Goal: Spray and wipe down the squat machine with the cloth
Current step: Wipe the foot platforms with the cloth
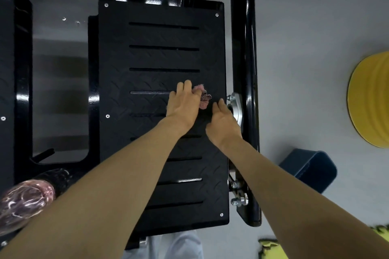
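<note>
a: where's the cloth (203,99) right now?

b: it's a bunched-up pink wad on the black tread-pattern footplate (147,52). it sits toward the plate's right edge, about halfway down, level with one of the slots.

a: which of the hands is on it?

b: left hand (183,105). it lies on top with the fingers bent down over the cloth, gripping it against the plate. most of the cloth is under the hand, just a bit pokes out on the right side.

a: and the other one?

b: right hand (224,124) is just beside it, low over the plate's right edge, fingers relaxed, nothing in it that i can see. its thumb tip is close to the cloth, can't tell if it touches.

a: anything else around?

b: a silver bracket (237,107) with bolts is right beside the right hand, on the black frame tube (250,59). out on the grey floor (305,48) there's a blue bin (309,170), and a yellow ribbed thing (370,99) farther right. there's also a shiny pinkish blur (27,200) bottom left, no idea what it is.
</note>
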`<action>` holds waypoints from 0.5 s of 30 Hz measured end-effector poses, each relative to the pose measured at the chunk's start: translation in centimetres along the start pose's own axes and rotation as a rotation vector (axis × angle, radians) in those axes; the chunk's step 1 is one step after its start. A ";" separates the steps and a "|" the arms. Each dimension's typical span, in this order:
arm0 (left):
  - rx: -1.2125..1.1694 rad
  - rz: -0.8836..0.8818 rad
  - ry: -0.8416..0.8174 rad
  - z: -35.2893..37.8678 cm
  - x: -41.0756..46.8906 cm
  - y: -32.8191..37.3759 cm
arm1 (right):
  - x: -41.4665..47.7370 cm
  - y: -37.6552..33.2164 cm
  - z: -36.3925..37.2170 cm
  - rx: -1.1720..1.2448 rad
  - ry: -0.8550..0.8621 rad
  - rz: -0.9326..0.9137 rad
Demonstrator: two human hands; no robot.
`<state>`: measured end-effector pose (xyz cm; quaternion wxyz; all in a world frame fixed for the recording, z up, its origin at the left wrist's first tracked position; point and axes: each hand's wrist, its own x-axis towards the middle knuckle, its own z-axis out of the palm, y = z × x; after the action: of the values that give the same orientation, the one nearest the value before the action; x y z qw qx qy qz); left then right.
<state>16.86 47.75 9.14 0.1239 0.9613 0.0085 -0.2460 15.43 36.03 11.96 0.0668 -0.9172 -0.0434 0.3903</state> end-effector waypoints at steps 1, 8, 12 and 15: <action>0.014 0.004 0.003 0.0 0.0 -0.1 | 0.2 0.1 -0.2 -0.022 -0.025 -0.018; 0.047 -0.108 0.054 0.0 -1.6 -5.1 | 1.0 -0.5 -0.1 -0.205 -0.139 -0.056; 0.039 -0.236 0.099 0.3 -2.8 -6.2 | 1.5 -1.1 0.2 -0.357 -0.217 -0.013; -0.029 -0.186 0.074 0.1 -2.1 -3.7 | 1.2 -1.5 0.6 -0.405 -0.218 0.001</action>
<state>14.70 51.37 9.15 0.1142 0.9629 0.1060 -0.2205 15.82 37.71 10.94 -0.1241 -0.8642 -0.1272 0.4707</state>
